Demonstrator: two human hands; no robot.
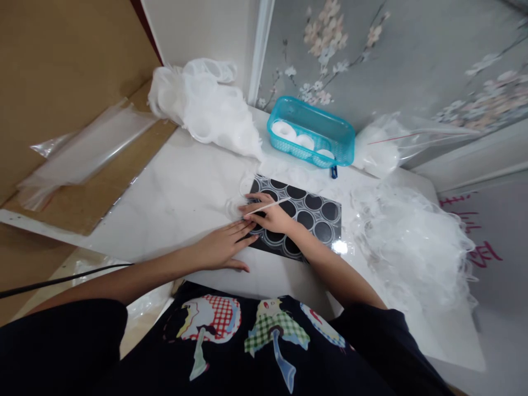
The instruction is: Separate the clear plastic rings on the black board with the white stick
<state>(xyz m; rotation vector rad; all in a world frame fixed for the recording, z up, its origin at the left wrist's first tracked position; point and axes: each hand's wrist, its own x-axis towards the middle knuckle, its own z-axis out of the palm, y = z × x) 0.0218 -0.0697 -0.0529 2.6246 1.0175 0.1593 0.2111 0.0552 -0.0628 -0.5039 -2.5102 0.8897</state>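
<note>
A person sat at a white table [173, 187], seen from above. Their left hand [223, 247] lay flat, palm down, with the fingers stretched out and slightly spread. Its fingertips touched the near left edge of a black sheet printed with rows of circles [315, 212]. The right hand [270, 215] rested on that sheet with its fingers pinched around a thin pale stick [268, 207], which pointed to the right across the circles. Behind the sheet stood a turquoise basket [344, 144] holding white round pieces [284, 130]. A heap of clear plastic [412, 242] lay to the right, and a bundle of white plastic [206, 110] sat at the far left corner.
</note>
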